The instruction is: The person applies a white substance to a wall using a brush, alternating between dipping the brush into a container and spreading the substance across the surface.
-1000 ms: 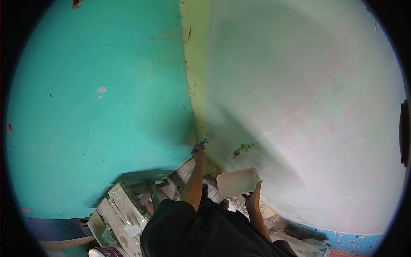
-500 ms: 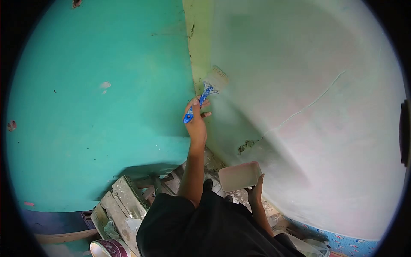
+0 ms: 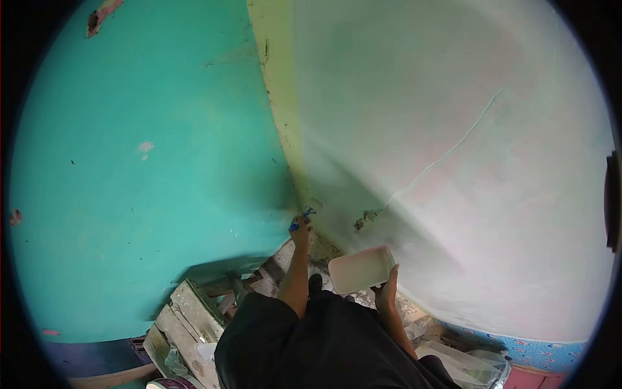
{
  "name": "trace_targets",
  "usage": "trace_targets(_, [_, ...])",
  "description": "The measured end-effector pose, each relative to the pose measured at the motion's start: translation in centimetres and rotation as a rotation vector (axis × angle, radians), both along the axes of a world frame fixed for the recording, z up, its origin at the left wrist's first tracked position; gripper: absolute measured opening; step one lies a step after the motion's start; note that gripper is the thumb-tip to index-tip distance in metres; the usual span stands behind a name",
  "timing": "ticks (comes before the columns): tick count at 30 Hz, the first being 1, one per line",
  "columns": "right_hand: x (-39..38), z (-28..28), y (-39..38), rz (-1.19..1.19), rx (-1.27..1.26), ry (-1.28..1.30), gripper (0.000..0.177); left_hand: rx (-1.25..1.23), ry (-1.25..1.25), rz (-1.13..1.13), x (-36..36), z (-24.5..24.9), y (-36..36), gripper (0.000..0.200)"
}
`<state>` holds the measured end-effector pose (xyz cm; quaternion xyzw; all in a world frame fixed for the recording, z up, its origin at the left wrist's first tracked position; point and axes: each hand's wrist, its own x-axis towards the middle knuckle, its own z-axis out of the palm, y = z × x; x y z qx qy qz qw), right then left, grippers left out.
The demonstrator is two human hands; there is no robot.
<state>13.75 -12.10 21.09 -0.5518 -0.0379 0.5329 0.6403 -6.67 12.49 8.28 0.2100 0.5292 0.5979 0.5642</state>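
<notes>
My left hand (image 3: 300,232) is closed around the blue handle of a paintbrush (image 3: 309,212). The brush's pale bristles are against or very near the lower part of the wall corner; contact is hard to make out. With my right hand (image 3: 387,292) I grip the edge of a shallow rectangular paint tray (image 3: 358,271), which is held in front of my body at about hip height. Pale paint or a pale inside shows in it. Whitish paint covers the right wall (image 3: 453,214), and a narrow yellow-green strip (image 3: 280,97) runs down the corner.
To the left stands a turquoise wall (image 3: 155,194). Below it is a worn wooden bench or crate (image 3: 188,324) with a paint bucket (image 3: 172,384) beside it. Clear plastic (image 3: 463,363) lies at lower right. A crumbled hole (image 3: 367,220) and a crack mark the right wall.
My left hand and the paintbrush have moved down along the corner, from about mid-wall to near the floor. My right hand and the tray have barely moved. The view has shifted slightly.
</notes>
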Motion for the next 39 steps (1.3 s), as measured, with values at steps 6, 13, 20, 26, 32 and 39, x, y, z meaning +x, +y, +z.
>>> trace_targets(6, [0.3, 0.6, 0.2, -0.002, 0.01, -0.043, 0.071, 0.138, 0.147, -0.028, 1.7, 7.5, 1.0, 0.034])
trace_targets(13, [0.2, 1.4, 0.7, 0.04, -0.005, -0.033, 0.073, 0.43, 0.051, 0.052, 2.1, 27.7, -0.8, 0.035])
trace_targets(20, [0.4, 1.1, 0.2, 0.057, 0.013, -0.024, 0.073, 0.387, -0.11, 0.01, 2.3, 21.4, 0.2, 0.039])
trace_targets(26, [0.8, 1.2, -0.6, 0.044, 0.01, -0.048, 0.072, 0.053, -0.165, 0.046, 1.6, 2.2, -1.1, 0.04])
trace_targets(32, [0.5, 1.8, -0.8, 0.058, 0.002, -0.044, 0.074, -0.001, -0.001, -0.01, 1.2, 0.1, 0.8, 0.03])
trace_targets(39, [-0.2, 1.0, -0.1, 0.066, -0.01, -0.049, 0.074, 0.51, 0.059, 0.065, -0.3, 25.2, 3.3, 0.034])
